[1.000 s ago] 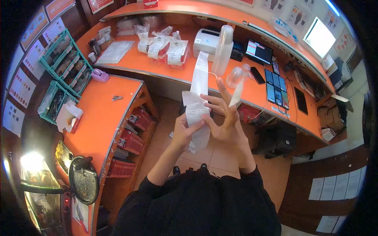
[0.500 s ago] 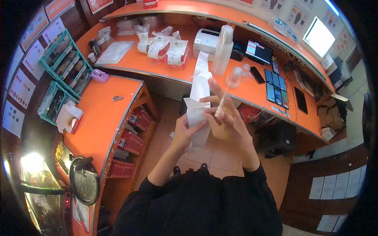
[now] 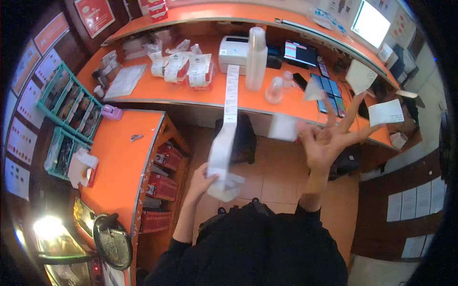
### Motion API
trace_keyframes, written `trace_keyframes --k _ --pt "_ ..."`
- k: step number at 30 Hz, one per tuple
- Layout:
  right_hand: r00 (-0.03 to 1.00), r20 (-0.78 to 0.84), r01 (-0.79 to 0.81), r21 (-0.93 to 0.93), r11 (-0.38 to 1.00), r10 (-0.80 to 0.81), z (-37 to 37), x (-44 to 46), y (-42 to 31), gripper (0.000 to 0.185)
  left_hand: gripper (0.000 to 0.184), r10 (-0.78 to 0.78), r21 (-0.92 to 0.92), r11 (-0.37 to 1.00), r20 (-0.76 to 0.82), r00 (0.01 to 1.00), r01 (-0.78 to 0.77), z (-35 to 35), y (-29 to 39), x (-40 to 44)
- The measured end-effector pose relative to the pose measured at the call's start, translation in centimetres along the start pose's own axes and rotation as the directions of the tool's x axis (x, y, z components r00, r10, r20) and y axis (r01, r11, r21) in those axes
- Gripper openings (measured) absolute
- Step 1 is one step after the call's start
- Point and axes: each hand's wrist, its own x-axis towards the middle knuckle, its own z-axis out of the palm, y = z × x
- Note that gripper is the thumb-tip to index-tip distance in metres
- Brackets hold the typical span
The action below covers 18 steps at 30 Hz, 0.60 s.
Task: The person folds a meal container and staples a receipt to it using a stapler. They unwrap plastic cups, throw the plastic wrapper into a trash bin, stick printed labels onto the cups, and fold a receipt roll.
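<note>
My right hand (image 3: 324,143) has just swung away from the label strip (image 3: 223,138), some fingers fanned wide with labels (image 3: 387,112) at their tips, any thumb pinch too blurred to tell, while my left hand (image 3: 194,185) grips that strip, trailing from the printer (image 3: 234,53) beside stacked cups (image 3: 255,64) over the bench (image 3: 167,97).

A shop counter with a label printer (image 3: 234,50) and bagged orders (image 3: 176,69).

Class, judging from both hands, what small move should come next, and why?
Probably release the strip from the left hand: it runs from the printer, while separate white labels cling to spread fingers of the right hand, perhaps needing placement.
</note>
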Motion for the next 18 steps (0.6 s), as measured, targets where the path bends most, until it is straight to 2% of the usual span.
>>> trace_keyframes --k 1,2,3,5,6,7,8,9,11,14,15,17,18 --pt "0.992 -0.111 0.04 -0.135 0.99 -0.055 -1.3 0.7 0.7 0.12 0.06 -0.043 0.255 0.963 -0.156 0.987 0.083 -1.6 -3.1 0.4" --pt "0.97 -0.206 0.068 -0.272 0.96 -0.127 -2.8 1.3 1.3 0.121 0.067 -0.037 0.474 0.859 -0.315 0.948 0.191 -2.2 -4.8 0.9" --pt "0.969 -0.21 0.07 -0.282 0.957 -0.133 -4.4 1.7 2.4 0.121 0.067 -0.033 0.475 0.861 -0.304 0.952 0.182 -1.1 -4.3 1.6" --pt "0.975 -0.216 -0.06 -0.496 0.866 -0.056 -6.9 2.0 5.9 0.112 0.072 0.207 0.713 0.633 -0.533 0.82 0.303 1.6 -3.2 3.6" --pt "0.972 -0.228 -0.063 -0.499 0.865 -0.061 -7.5 2.3 7.3 0.112 0.072 0.34 0.748 0.655 -0.42 0.841 0.109 2.7 -2.4 5.7" --pt "0.966 -0.259 -0.126 -0.524 0.842 -0.016 -8.2 2.6 8.7 0.107 0.075 0.482 0.819 0.559 -0.195 0.854 -0.129 4.2 -1.6 8.5" --pt "0.957 -0.288 -0.188 -0.548 0.815 0.027 -9.0 3.1 10.3 0.102 0.079 0.477 0.744 0.623 -0.115 0.871 -0.243 6.3 -0.7 11.7" --pt "0.967 -0.253 -0.127 -0.545 0.829 -0.017 -10.1 3.5 12.6 0.103 0.084 0.478 0.648 0.68 -0.037 0.877 -0.343 8.8 0.1 14.9" --pt "0.977 -0.212 -0.124 -0.545 0.829 0.007 -11.8 4.7 15.6 0.103 0.088 0.511 0.536 0.723 0.009 0.859 -0.436 14.0 2.7 20.8" --pt "0.99 -0.138 -0.083 -0.468 0.88 0.02 -14.7 7.5 19.8 0.1 0.106 0.613 0.598 0.674 -0.127 0.779 -0.433 19.8 3.0 30.1" --pt "0.998 -0.051 -0.055 -0.446 0.893 0.035 -15.7 8.4 20.9 0.102 0.106 0.614 0.594 0.677 -0.129 0.779 -0.435 21.0 3.0 32.4" --pt "0.99 0.043 -0.117 -0.272 0.955 0.133 -17.6 10.4 22.6 0.109 0.105 0.648 0.6 0.688 -0.254 0.718 -0.408 22.8 3.3 36.0" --pt "0.979 0.114 -0.137 -0.243 0.96 0.169 -18.6 11.6 23.7 0.115 0.105 0.644 0.593 0.696 -0.265 0.718 -0.405 23.5 3.3 37.0"
